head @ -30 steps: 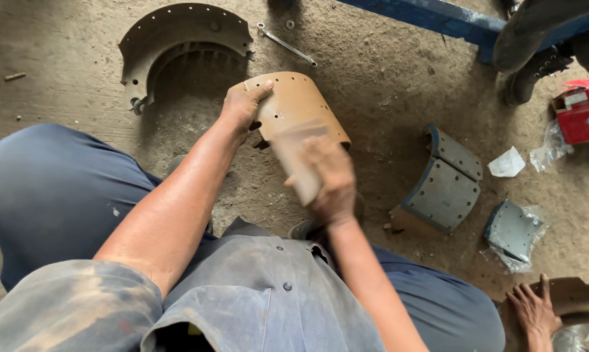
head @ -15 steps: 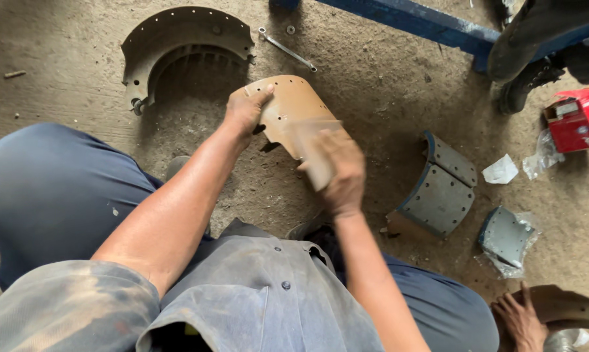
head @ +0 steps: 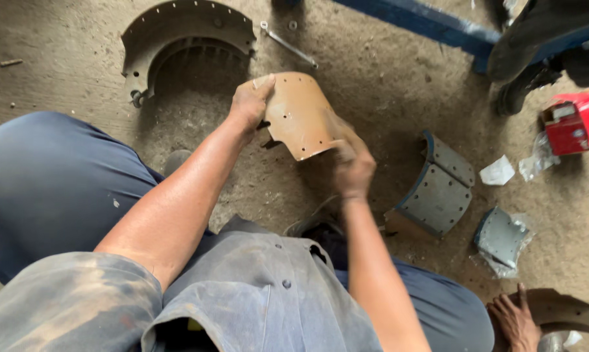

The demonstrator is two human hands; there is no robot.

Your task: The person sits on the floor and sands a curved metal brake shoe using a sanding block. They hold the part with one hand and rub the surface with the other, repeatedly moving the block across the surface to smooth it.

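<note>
My left hand [head: 249, 104] grips the left edge of a rusty brown curved brake shoe [head: 298, 111] dotted with rivet holes, holding it tilted above the dirt floor in front of my knees. My right hand [head: 353, 163] is blurred, with its fingers curled against the shoe's lower right corner. Whether something lies under its fingers does not show.
A dark brake shoe [head: 183, 32] lies at the back left, with a wrench [head: 288, 45] beside it. At right are a grey lined shoe [head: 438, 189], a smaller wrapped piece [head: 503, 238], a red box [head: 575, 120] and a blue beam [head: 425, 23]. Another person's hand [head: 516, 319] rests on a rusty shoe [head: 562, 313].
My right hand has slid down and to the right across the shoe's face to its lower corner. A pale piece seen under it earlier no longer shows. My left hand keeps its grip.
</note>
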